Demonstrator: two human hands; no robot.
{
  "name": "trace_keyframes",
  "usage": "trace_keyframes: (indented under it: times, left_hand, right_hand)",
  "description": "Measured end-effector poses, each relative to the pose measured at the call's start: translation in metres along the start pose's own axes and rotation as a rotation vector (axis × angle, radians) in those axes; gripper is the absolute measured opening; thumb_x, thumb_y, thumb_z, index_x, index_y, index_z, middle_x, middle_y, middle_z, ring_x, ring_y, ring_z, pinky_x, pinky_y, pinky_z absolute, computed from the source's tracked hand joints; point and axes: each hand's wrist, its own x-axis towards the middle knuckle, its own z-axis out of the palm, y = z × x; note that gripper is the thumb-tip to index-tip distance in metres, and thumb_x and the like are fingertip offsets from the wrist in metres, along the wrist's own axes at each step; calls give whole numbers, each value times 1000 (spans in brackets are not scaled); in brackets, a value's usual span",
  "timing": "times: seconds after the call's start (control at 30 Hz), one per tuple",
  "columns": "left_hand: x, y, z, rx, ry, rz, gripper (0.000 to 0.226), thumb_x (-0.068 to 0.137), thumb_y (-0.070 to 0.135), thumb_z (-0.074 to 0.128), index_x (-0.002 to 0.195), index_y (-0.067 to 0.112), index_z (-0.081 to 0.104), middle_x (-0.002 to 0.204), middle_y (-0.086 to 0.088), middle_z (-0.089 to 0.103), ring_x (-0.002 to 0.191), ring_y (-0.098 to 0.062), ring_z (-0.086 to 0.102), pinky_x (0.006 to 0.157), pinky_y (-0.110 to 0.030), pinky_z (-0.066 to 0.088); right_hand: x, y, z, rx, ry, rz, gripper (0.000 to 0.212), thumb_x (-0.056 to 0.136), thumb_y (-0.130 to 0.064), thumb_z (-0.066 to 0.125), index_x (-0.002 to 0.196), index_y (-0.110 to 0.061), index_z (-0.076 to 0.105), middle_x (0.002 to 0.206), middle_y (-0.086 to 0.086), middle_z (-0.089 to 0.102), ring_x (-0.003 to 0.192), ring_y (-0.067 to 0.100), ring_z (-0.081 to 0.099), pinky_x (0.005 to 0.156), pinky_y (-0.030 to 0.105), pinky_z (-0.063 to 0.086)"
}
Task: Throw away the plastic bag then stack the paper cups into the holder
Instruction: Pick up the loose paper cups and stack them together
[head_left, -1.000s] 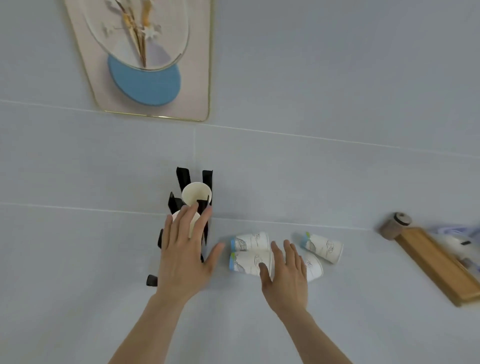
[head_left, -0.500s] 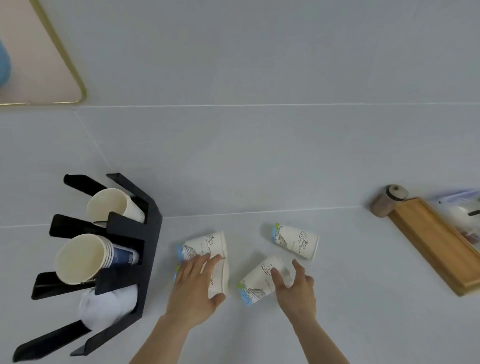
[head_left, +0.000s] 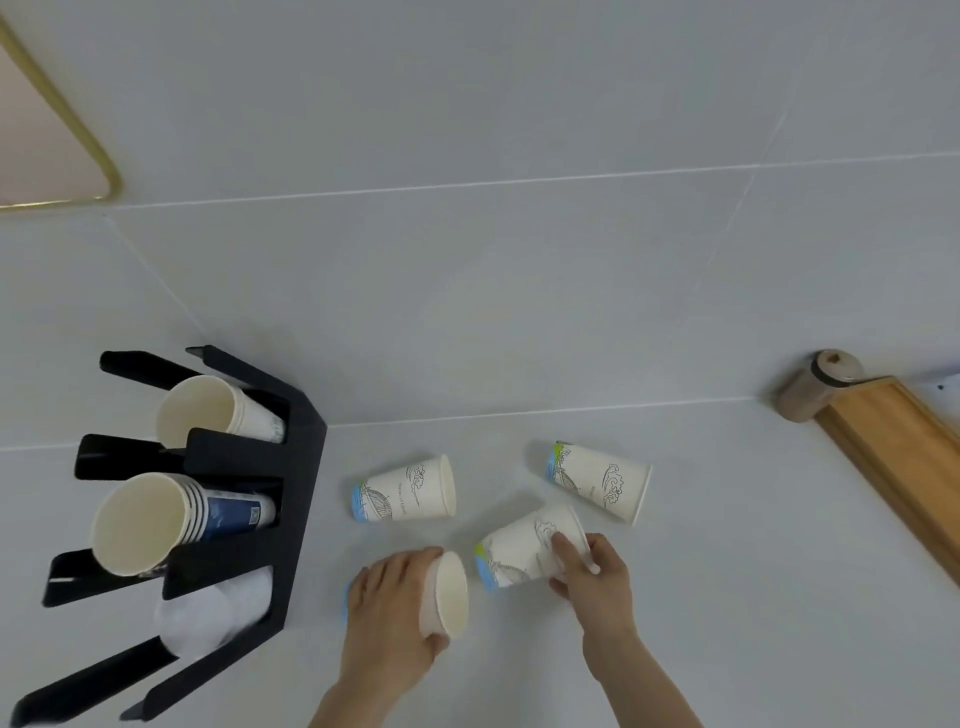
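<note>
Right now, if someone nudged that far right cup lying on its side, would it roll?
Probably: the far right cup lies on its side, untouched. Being tapered, it would likely curve around its narrow end. It looks like light, thin paper, so easily squashed.

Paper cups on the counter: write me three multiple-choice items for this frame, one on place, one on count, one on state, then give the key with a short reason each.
1. Where does the black cup holder stand relative to the loose cups?
A. At the left
B. At the right
C. Behind them, against the wall

2. How many loose cups lie on the counter with no hand on them?
A. None
B. Two
C. Four

3. What is the left hand doing?
A. Resting flat on the counter
B. Reaching into the holder
C. Wrapped around a paper cup

Key:
1 A, the holder fills the left edge of the view.
2 B, one free cup lies near the holder and another toward the wooden tray; the right hand grips a third.
3 C, its fingers close around the cup's body, open mouth facing right.
</note>
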Motion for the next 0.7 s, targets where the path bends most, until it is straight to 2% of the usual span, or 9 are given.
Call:
trace_keyframes:
  times: [0.13, 0.23, 0.3, 0.37, 0.4, 0.47, 0.57, 0.63, 0.7]
  left_hand:
    - [8, 15, -15, -443, 131, -119, 96, 53, 36, 93, 135, 38, 43, 128, 19, 49, 119, -10, 53, 92, -28, 45]
    - [2, 19, -20, -682, 173, -150, 92, 48, 34, 95, 118, 55, 40, 120, 27, 58, 106, -3, 59, 83, -25, 48]
    - [-5, 19, -18, -748, 168, -180, 89, 46, 37, 94, 109, 64, 36, 114, 27, 63, 103, -2, 61, 82, -29, 52]
    - [-13, 19, -16, -807, 167, -187, 89, 45, 38, 93, 107, 66, 36, 111, 23, 67, 102, -5, 64, 83, -33, 55]
    - [-17, 18, -15, -833, 169, -187, 90, 44, 39, 93, 110, 64, 38, 111, 20, 68, 103, -7, 66, 85, -35, 57]
    - [-25, 18, -13, -861, 181, -174, 92, 46, 40, 96, 118, 55, 41, 116, 17, 68, 106, -11, 66, 86, -33, 59]
    - [-38, 13, -10, -870, 215, -139, 89, 52, 37, 97, 117, 56, 40, 117, 24, 64, 107, -5, 64, 75, -14, 55]
    - [-45, 8, -9, -863, 244, -144, 94, 50, 39, 95, 118, 61, 35, 119, 31, 59, 109, -3, 62, 78, -17, 53]
    - [-51, 2, -8, -855, 271, -161, 104, 45, 45, 93, 129, 57, 32, 126, 34, 52, 115, -5, 58, 90, -29, 55]
  right_hand:
    - [-27, -39, 1, 140, 8, -156, 6, 94, -12, 68, 92, -6, 66, 105, 9, 72, 89, 20, 69, 86, 40, 60]
    - [-56, -63, 5, 131, -30, -313, 19, 93, -17, 71, 108, -9, 67, 116, 7, 73, 88, 13, 74, 93, 43, 59]
    - [-78, -69, 12, 75, -55, -445, 28, 87, -22, 75, 112, -15, 66, 126, 3, 70, 105, 16, 72, 90, 36, 60]
    - [-100, -66, 20, -26, -91, -642, 27, 84, -19, 78, 108, -19, 65, 134, -3, 64, 119, 14, 65, 82, 23, 59]
    - [-108, -59, 22, -109, -108, -757, 29, 82, -20, 80, 107, -21, 64, 138, -5, 60, 125, 13, 62, 79, 21, 59]
    - [-115, -41, 27, -309, -131, -913, 40, 79, -27, 81, 115, -29, 63, 144, -6, 52, 132, 8, 55, 80, 25, 60]
    - [-119, -14, 33, -531, -203, -952, 70, 78, -38, 82, 141, -34, 52, 157, -11, 38, 135, 2, 50, 90, 26, 57]
    - [-117, -1, 37, -608, -261, -907, 89, 79, -53, 77, 156, -36, 35, 164, -17, 27, 145, 0, 39, 99, 25, 52]
    - [-112, 10, 42, -671, -280, -831, 94, 82, -65, 65, 161, -35, 24, 165, -20, 26, 147, 1, 37, 105, 29, 50]
